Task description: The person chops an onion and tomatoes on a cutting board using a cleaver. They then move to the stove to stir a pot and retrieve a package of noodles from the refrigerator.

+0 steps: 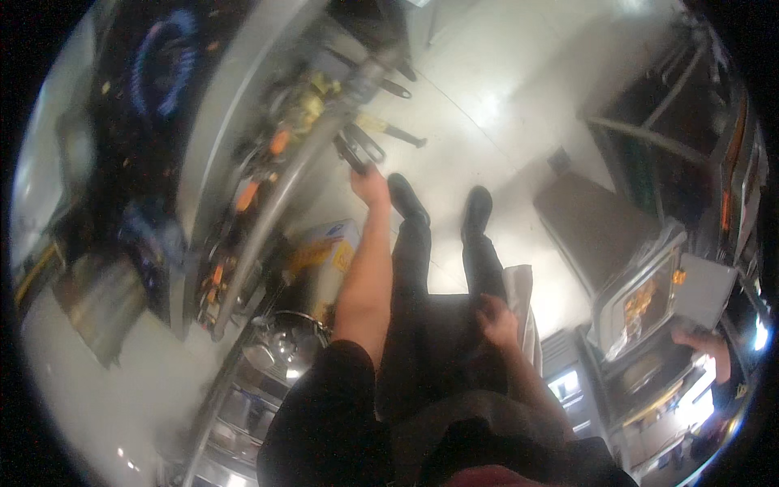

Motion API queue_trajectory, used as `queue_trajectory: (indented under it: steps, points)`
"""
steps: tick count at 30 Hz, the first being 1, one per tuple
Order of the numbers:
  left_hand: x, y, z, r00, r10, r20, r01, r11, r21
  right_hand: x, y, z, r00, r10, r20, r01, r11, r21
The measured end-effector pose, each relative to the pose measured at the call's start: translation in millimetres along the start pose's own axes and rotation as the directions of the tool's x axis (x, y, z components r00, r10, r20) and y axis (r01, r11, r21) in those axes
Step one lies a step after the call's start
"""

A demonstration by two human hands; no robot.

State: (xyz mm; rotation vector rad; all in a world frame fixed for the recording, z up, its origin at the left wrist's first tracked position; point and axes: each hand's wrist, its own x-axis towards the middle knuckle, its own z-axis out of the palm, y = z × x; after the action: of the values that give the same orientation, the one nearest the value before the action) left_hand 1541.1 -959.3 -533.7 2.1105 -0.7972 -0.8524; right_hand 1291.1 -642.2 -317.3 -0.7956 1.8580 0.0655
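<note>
My left hand (370,185) reaches forward to the side of the stove or counter and is closed around a dark handle (353,152), one of a group of hanging or protruding utensils beside a metal rail (274,213). What the handle belongs to cannot be told, as the picture is blurred. My right hand (500,322) rests low near my right thigh, by the edge of a dark apron (450,329), its fingers partly curled; whether it grips the apron is unclear. A light cloth (519,292) hangs beside it.
Left are metal bowls (283,344) on a shelf and a cardboard box (328,249) with yellow markings. On the right, another person's hand (706,347) is near a tray of food (642,304) and a grey lid or board (706,289). A dark bin-like box (596,225) stands on the floor.
</note>
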Motion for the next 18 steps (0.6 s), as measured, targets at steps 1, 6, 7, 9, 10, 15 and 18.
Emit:
queue_trajectory:
  steps: [1,6,7,9,10,15,18]
  points:
    - [-14,-19,-22,1.0,0.021,-0.019,-0.021,0.999,0.04,3,-5,-6,0.999,-0.041,0.022,0.041,0.999,-0.027]
    - [-161,-29,-119,0.995,-0.079,-0.067,0.1,0.897,0.43,-4,-27,-46,0.978,-0.128,0.163,0.163,0.96,-0.228]
    - [-189,-10,-140,0.989,-0.146,-0.032,0.144,0.875,0.463,-10,-29,-53,0.971,-0.155,0.182,0.201,0.942,-0.27]
    - [-241,18,-191,0.976,-0.206,0.072,0.138,0.838,0.528,-1,-11,-51,0.941,-0.279,0.193,0.324,0.908,-0.266]
    - [-262,25,-218,0.969,-0.199,0.146,0.085,0.825,0.559,6,-8,-50,0.913,-0.348,0.214,0.396,0.881,-0.26]
    - [-338,19,-286,0.887,-0.364,0.284,0.174,0.833,0.525,16,-51,-84,0.884,-0.369,0.286,0.45,0.836,-0.314]
    - [-350,12,-294,0.885,-0.359,0.296,0.215,0.88,0.423,47,-60,-86,0.899,-0.31,0.309,0.332,0.943,-0.02]
